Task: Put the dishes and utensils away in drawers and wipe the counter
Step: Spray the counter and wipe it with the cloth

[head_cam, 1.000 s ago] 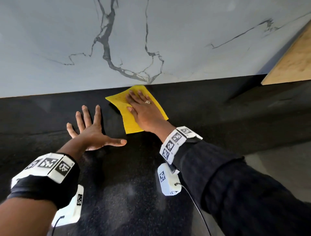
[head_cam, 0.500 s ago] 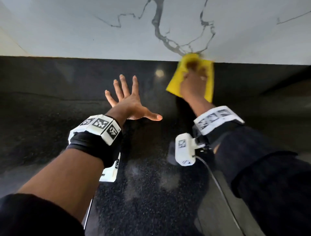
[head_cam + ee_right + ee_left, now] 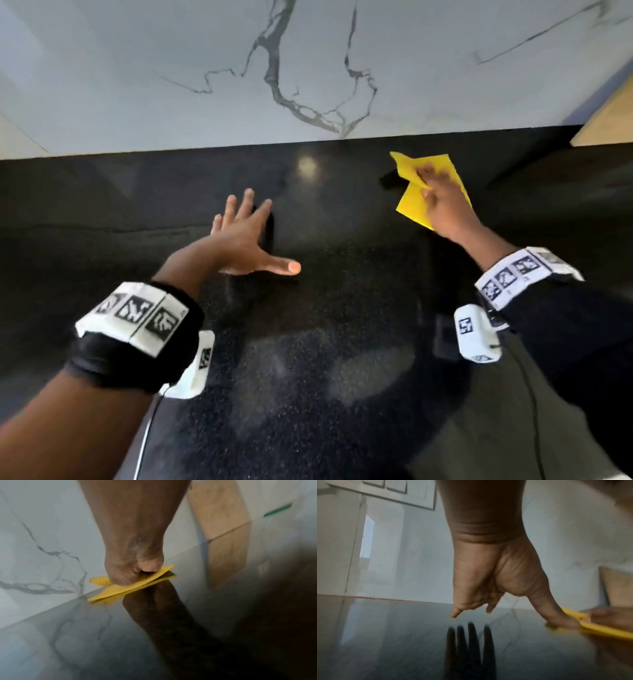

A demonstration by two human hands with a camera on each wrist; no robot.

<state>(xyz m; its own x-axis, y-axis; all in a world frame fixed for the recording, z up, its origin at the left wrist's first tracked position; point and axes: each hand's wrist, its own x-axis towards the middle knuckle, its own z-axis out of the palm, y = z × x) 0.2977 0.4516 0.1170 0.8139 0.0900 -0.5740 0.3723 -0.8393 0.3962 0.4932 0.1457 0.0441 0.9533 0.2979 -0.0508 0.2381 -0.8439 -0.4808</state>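
Note:
My right hand [image 3: 442, 202] presses a yellow cloth [image 3: 411, 205] onto the black speckled counter [image 3: 325, 325], near the back edge on the right. One corner of the cloth is folded up by the blurred fingers. The right wrist view shows the heel of that hand [image 3: 130, 566] on the cloth [image 3: 137, 588], with the fingers hidden behind it. My left hand [image 3: 250, 233] is spread wide at the counter's middle and holds nothing. In the left wrist view its fingers [image 3: 455, 614] hover just above their reflection, with the cloth [image 3: 599, 628] beyond the thumb.
A white marble backsplash [image 3: 308, 68] with grey veins rises behind the counter. A wooden panel [image 3: 609, 120] stands at the far right end, also seen in the right wrist view [image 3: 221, 520]. No dishes or utensils show on the counter.
My right hand has slid the cloth to the right along the back of the counter, away from the left hand. The left hand stays spread in about the same spot.

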